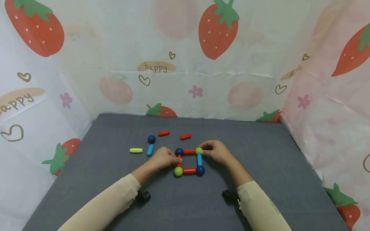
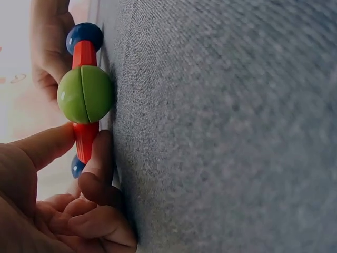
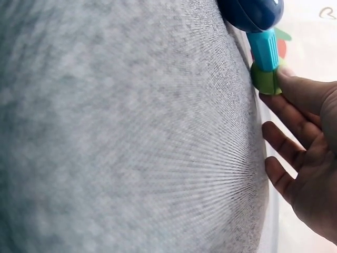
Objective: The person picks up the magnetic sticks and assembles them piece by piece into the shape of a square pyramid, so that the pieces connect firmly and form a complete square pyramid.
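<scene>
A square of sticks and balls lies on the table, with a blue ball and a green ball at its far corners. Its near corners are another green ball and a blue ball. Red sticks form three sides; a light blue stick forms the right one. My left hand pinches the left red stick between thumb and index finger. At the far right corner, my right hand pinches the green ball, its other fingers spread apart.
Left of and behind the square lie a loose blue ball, a light blue stick, a yellow-green stick and two red sticks. A strawberry-print curtain surrounds the grey table at the back and sides.
</scene>
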Motion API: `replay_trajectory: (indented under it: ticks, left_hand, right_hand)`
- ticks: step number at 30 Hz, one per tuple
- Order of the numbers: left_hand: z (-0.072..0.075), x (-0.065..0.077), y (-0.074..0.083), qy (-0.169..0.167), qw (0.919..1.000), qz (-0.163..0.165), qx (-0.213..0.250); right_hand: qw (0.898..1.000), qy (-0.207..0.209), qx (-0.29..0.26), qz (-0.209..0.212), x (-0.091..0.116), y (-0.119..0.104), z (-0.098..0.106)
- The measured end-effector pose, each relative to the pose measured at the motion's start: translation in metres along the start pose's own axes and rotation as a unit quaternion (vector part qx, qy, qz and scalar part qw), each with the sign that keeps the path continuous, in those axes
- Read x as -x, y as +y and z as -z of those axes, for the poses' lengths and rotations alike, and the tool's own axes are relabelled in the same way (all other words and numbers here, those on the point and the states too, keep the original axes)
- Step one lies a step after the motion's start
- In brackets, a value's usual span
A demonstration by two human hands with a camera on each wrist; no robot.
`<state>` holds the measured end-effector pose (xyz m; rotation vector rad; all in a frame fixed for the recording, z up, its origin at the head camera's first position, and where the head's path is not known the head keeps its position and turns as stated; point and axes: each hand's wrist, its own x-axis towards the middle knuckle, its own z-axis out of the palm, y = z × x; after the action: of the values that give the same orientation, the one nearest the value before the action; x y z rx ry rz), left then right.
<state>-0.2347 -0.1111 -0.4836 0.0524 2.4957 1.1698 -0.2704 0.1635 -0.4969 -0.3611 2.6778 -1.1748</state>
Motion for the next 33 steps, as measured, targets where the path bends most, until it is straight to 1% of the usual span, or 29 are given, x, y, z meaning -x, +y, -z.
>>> replay_trajectory:
  ticks: [4,6,10,15,18,21,26,29,33]
  left_hand:
    - [0.000,0.000,0.000,-0.002,0.9999,-0.002,-0.014]
    - [0.000,0.001,-0.001,-0.005,0.9999,-0.006,-0.012]
    - [0.002,0.004,-0.002,-0.007,0.9998,-0.017,-0.001]
    - [0.006,0.012,-0.007,0.002,0.9988,-0.040,0.027]
    - [0.009,0.016,-0.011,0.012,0.9972,-0.053,0.052]
    - [0.013,0.022,-0.013,0.025,0.9958,-0.053,0.071]
    - [0.022,0.031,-0.013,0.059,0.9949,-0.047,0.067]
    - [0.027,0.034,-0.015,0.076,0.9936,-0.055,0.062]
    - [0.033,0.036,-0.020,0.091,0.9914,-0.074,0.058]
  right_hand:
    - [1.000,-0.001,-0.002,0.000,0.000,0.000,0.000]
    - [1.000,-0.001,-0.001,0.002,0.000,0.000,-0.001]
    - [1.000,0.001,0.004,0.009,0.000,0.001,-0.001]
    - [1.000,0.005,0.005,0.011,0.000,0.002,-0.001]
    - [1.000,0.004,0.004,0.009,0.000,0.002,-0.001]
    - [1.000,0.003,0.004,0.007,0.001,0.001,-0.001]
    - [1.000,0.002,0.004,0.008,0.001,0.000,0.001]
    - [1.000,0.003,0.003,0.008,0.001,0.001,0.001]
    - [1.000,0.002,0.002,0.010,0.001,0.001,-0.001]
